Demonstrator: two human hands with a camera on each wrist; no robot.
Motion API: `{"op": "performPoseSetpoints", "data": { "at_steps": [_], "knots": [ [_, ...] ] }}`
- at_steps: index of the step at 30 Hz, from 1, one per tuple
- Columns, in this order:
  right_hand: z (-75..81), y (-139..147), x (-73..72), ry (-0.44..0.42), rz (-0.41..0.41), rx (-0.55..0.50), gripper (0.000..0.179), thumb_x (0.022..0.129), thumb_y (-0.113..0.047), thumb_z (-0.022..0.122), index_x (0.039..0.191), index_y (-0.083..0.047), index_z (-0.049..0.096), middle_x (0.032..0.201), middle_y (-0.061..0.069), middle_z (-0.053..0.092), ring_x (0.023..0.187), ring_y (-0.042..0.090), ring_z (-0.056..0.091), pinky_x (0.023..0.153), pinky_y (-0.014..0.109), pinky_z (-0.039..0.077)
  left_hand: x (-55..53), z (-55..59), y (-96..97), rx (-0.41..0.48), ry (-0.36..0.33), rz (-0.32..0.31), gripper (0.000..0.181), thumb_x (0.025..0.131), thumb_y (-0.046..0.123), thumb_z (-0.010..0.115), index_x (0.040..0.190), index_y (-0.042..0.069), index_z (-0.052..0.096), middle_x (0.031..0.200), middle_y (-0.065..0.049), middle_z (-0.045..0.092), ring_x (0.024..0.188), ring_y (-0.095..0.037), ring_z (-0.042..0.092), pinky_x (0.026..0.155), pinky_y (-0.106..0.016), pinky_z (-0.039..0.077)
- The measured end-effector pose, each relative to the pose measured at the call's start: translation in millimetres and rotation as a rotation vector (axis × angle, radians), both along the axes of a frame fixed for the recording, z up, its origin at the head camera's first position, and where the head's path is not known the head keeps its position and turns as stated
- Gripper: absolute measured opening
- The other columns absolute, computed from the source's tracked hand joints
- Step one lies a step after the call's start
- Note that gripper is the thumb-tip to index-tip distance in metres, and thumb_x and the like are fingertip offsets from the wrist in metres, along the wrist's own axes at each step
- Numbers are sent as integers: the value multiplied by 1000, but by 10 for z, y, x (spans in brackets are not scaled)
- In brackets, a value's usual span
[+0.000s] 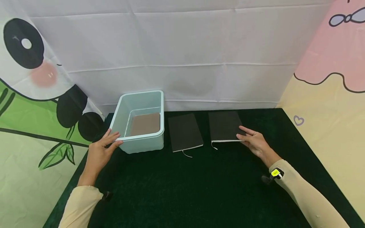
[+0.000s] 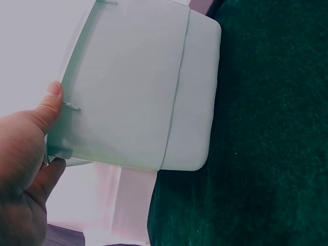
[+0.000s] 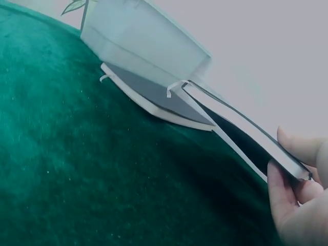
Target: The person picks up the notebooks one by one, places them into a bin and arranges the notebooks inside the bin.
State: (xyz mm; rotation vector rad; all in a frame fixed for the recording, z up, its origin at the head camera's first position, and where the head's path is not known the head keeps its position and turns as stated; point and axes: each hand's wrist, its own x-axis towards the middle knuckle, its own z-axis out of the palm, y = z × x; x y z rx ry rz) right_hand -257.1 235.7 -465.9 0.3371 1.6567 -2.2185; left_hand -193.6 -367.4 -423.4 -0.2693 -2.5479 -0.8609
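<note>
My left hand (image 1: 98, 155) grips the front left corner of a light blue plastic bin (image 1: 144, 144), its thumb on the outer wall (image 2: 128, 87) in the left wrist view. A flat brownish-grey rectangle (image 1: 146, 123), perhaps a notebook, lies inside the bin. At the right, my right hand (image 1: 255, 144) pinches the near right corner of a black notebook (image 1: 225, 125) between thumb and fingers. In the right wrist view that notebook (image 3: 241, 123) is tilted up, and a second pale page edge (image 3: 241, 154) shows beneath it. Another black notebook (image 1: 185, 131) with a ribbon lies between bin and held notebook.
A dark green cloth (image 1: 182, 190) covers the table. White fabric (image 1: 188, 57) hangs behind the bin and notebooks. Printed cartoon sheets (image 1: 28, 114) flank the table on the left and on the right.
</note>
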Motion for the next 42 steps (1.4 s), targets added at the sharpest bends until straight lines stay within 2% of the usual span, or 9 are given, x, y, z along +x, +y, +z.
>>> {"op": "performPoseSetpoints", "data": {
  "at_steps": [1,4,6,8,17,26,32,36,42],
  "knots": [
    [21,-1,7,1,-2,-13,81,90,-5,78,159,-12,36,173,5,0,101,3,68,91,22,54,-1,2,-3,-1,4,0,39,95,23,75,131,9,70,136,-14,65,139,-40,49,97,-65,45],
    [93,-6,22,0,-3,-53,78,92,-3,75,159,-13,36,173,5,6,101,4,69,91,22,54,-2,2,-14,-11,14,6,39,94,23,76,131,11,71,135,-11,66,139,-36,49,106,-35,48],
    [151,-14,31,-4,-5,-80,77,92,-3,75,159,-14,37,173,5,10,102,5,69,90,22,54,1,4,-20,-12,16,8,39,94,24,76,130,12,71,135,-10,66,139,-34,50,102,-13,41],
    [218,-28,40,-7,-5,-110,76,93,-2,74,158,-16,38,172,6,15,103,6,69,90,23,55,6,7,-24,-13,16,9,39,94,24,76,130,13,71,135,-10,66,138,-35,51,92,-1,31],
    [525,-145,41,12,8,-226,73,95,2,69,158,-16,38,152,6,44,105,10,71,91,26,55,-3,27,-3,-1,44,-7,34,93,18,77,125,7,74,132,-15,67,132,-42,54,71,-3,36],
    [727,-387,-67,10,27,-256,74,95,2,69,159,-17,38,146,3,52,108,11,71,91,26,55,0,33,9,12,18,2,33,94,21,76,124,7,74,132,-14,68,133,-41,54,67,-6,36],
    [836,-591,-133,19,40,-252,71,94,0,70,157,-19,42,155,6,44,109,10,70,91,26,55,7,28,1,26,0,1,32,94,22,76,124,9,75,132,-11,68,135,-38,52,66,-9,37],
    [906,-703,-176,45,55,-248,69,96,0,68,157,-17,42,151,7,47,107,10,71,91,26,55,4,24,1,28,3,-5,32,94,22,76,123,9,75,131,-11,68,136,-36,51,65,-9,38],
    [1022,-861,-216,50,68,-261,66,97,0,67,156,-18,44,146,7,49,108,10,70,113,33,41,-4,33,-1,31,4,-3,32,94,22,76,123,8,75,130,-12,69,134,-38,53,68,-7,38]
  ]
}}
